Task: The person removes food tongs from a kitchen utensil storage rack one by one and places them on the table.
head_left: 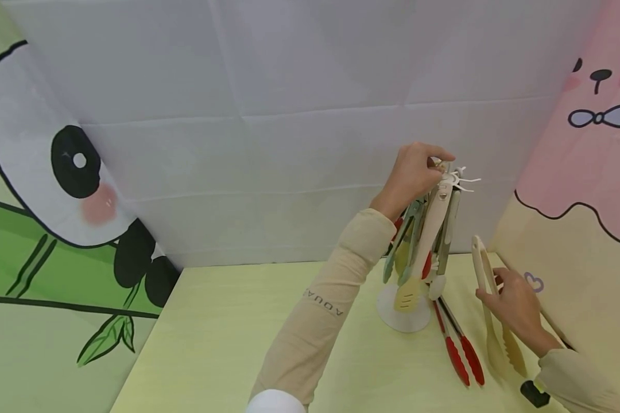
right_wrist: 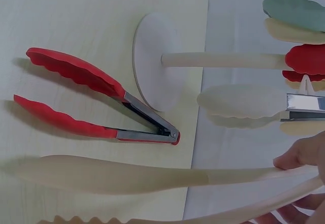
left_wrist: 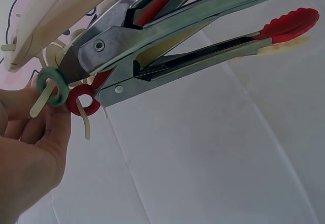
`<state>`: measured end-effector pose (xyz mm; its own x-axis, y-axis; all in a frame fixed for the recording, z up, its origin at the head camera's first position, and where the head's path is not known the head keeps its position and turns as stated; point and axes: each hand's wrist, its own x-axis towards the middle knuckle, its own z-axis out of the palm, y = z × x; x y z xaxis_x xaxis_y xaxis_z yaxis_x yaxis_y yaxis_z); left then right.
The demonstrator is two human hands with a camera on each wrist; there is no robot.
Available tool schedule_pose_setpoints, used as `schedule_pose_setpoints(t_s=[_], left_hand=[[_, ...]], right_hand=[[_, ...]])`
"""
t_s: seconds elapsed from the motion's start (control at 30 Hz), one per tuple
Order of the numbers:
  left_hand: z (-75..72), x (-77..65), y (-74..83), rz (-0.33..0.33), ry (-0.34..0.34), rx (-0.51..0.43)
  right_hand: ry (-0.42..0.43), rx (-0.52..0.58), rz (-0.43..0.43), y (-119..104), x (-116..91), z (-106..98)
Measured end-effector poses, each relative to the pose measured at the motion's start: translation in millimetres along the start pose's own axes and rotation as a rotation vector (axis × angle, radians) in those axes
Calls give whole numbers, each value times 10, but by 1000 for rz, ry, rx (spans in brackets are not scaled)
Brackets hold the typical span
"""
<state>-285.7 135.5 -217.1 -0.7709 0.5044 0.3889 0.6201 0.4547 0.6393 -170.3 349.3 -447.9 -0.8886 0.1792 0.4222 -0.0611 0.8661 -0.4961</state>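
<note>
A white utensil stand (head_left: 387,312) carries several hanging tongs on hooks around its top. My left hand (head_left: 415,169) grips the stand's top among the hooks; in the left wrist view its fingers lie beside a green hanging ring (left_wrist: 62,89) and a red hanging ring (left_wrist: 76,107). Steel tongs with a red tip (left_wrist: 289,26) hang there. To the right of the stand, my right hand (head_left: 516,307) holds beige tongs (right_wrist: 122,176) near their hinged end, with thumb and fingers around the arms. The tongs point downward, their two arms spread apart.
Red-tipped tongs (head_left: 457,350) lie spread on the pale yellow table (head_left: 227,338), between the stand and the beige tongs. A small black object (head_left: 534,394) is near the right sleeve. A pale cloth wall (head_left: 289,172) rises behind the table, and a printed panel (head_left: 573,229) borders the right.
</note>
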Motion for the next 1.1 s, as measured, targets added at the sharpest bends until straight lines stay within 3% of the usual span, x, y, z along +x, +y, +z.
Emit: schedule_pose_setpoints(t_s=[0.33, 1.1], left_hand=[[-7, 11, 30, 9, -3, 4], [13, 11, -10, 22, 10, -13]], right_hand=[[-14, -21, 1, 74, -28, 85], [-165, -11, 75, 125, -83, 250]])
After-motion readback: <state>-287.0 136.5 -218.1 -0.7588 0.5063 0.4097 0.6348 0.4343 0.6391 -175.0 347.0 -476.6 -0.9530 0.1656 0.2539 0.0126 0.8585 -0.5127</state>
